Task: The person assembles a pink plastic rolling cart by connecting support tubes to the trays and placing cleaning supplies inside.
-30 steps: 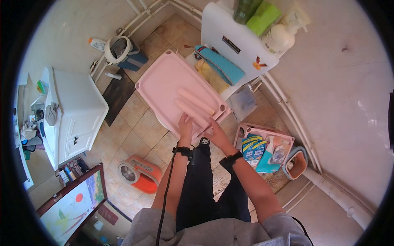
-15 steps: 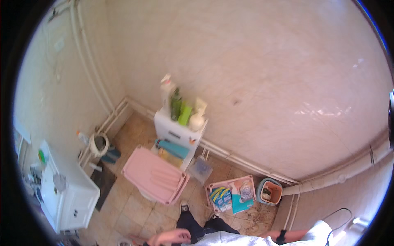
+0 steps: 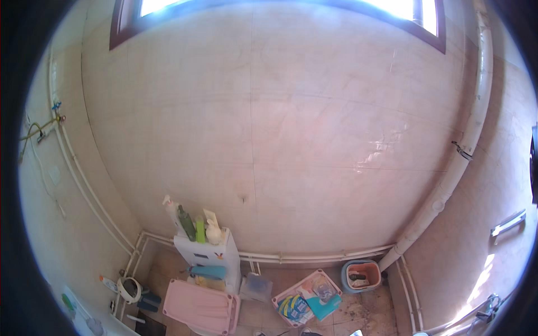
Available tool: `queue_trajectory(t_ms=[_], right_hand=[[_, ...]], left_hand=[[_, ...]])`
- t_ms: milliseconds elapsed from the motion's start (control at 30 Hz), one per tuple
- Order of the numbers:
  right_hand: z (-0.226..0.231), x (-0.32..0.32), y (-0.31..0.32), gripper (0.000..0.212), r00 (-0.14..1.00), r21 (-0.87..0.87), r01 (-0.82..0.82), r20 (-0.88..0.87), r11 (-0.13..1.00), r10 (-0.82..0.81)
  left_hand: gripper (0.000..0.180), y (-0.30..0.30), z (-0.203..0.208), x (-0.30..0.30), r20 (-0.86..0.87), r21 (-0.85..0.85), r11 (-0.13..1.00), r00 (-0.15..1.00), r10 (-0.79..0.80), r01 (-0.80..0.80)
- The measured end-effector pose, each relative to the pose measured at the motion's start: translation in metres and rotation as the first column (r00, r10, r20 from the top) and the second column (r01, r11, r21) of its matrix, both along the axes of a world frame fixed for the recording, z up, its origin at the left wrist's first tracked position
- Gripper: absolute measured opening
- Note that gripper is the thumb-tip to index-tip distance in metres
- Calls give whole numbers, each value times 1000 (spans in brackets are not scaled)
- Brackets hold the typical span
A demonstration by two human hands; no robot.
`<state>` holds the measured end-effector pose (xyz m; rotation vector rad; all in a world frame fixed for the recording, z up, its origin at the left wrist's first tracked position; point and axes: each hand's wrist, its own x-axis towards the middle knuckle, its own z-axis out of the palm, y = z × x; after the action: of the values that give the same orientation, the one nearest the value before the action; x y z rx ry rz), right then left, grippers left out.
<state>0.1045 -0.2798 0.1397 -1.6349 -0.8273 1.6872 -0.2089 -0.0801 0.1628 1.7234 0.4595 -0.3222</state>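
Neither of my hands shows at this moment; only the tips of my shoes (image 3: 307, 332) reach the lower edge. Closest in front of them stands a pink plastic rack (image 3: 193, 305) with stacked flat shelves. To its right, a pink tray (image 3: 277, 303) on the floor holds blue-and-yellow packets (image 3: 295, 308), a teal packet (image 3: 324, 307) and a clear plastic bag (image 3: 322, 290). Behind the rack is a white cabinet (image 3: 208, 252) topped by a white pump bottle (image 3: 172, 213), a dark green bottle (image 3: 186, 222), a light green box (image 3: 200, 229) and a cream bottle (image 3: 213, 231).
A blue bin with a pink inside (image 3: 345, 278) stands by the far wall. A clear plastic box (image 3: 256, 288) sits beside the cabinet. White pipes (image 3: 314, 258) run low along the walls, and a thick pipe (image 3: 428, 215) climbs the right corner. A white bucket (image 3: 131, 290) is at left.
The view has tilted up and turned right, bringing in the window and more wall. My left hand and right forearm have left the picture. The floor things look unmoved.
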Motion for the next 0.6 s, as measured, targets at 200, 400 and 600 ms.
queue_trajectory(t_ms=[200,400,600], right_hand=[[-2,-5,-2,46,997,19,64,46,998,-65],[-12,-22,-1,48,993,-15,91,77,996,-90],[-39,-84,-40,51,989,-57,118,95,991,-112]], left_hand=[[24,4,10,10,23,29,999,999,-42,42],[24,18,2,-3,2,2,998,998,-57,57],[24,31,-19,-42,-27,-55,987,988,-151,149]])
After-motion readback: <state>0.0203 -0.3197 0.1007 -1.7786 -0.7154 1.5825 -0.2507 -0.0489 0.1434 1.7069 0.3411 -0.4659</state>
